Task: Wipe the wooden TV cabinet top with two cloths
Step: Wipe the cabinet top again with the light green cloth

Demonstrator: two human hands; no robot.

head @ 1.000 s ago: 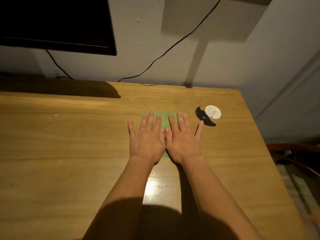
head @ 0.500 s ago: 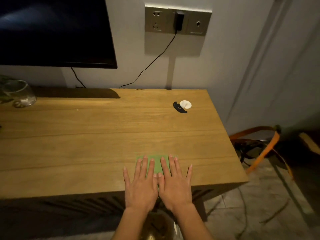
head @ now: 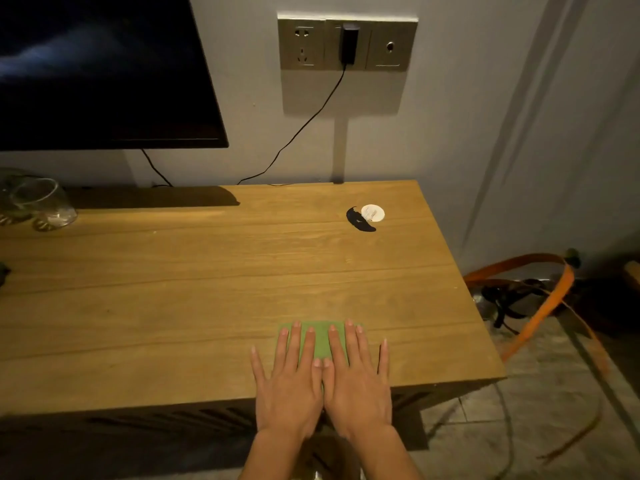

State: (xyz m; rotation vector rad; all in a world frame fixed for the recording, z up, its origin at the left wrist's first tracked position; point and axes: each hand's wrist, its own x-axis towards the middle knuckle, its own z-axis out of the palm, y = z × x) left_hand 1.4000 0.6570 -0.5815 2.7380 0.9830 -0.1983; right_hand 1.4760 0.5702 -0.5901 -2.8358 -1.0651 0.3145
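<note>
the cloth (head: 320, 341) lies on the cabinet top (head: 207, 289) near its front edge, toward the right end. the left hand (head: 289, 386) and right hand (head: 358, 386) rest flat on it, side by side, touching. a disc (head: 373, 213) sits far behind, a glass bowl (head: 41, 206) at back left, under the tv (head: 104, 71).

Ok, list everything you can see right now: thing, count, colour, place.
cabinet: 1, light wood, fills the centre of the view
cloth: 1 visible, green, near the front edge, under both hands
TV: 1, black, on the wall at upper left
socket panel: 1, grey metal, on the wall above the cabinet
plug: 1, black, in the panel, its cable running down behind the cabinet
glass bowl: 1, clear, far left of the top
disc: 1, white, back right of the top
dark piece: 1, black, touching the disc
straps: orange, floor at right
left hand: flat on the cloth
right hand: flat on the cloth, beside the left
</note>
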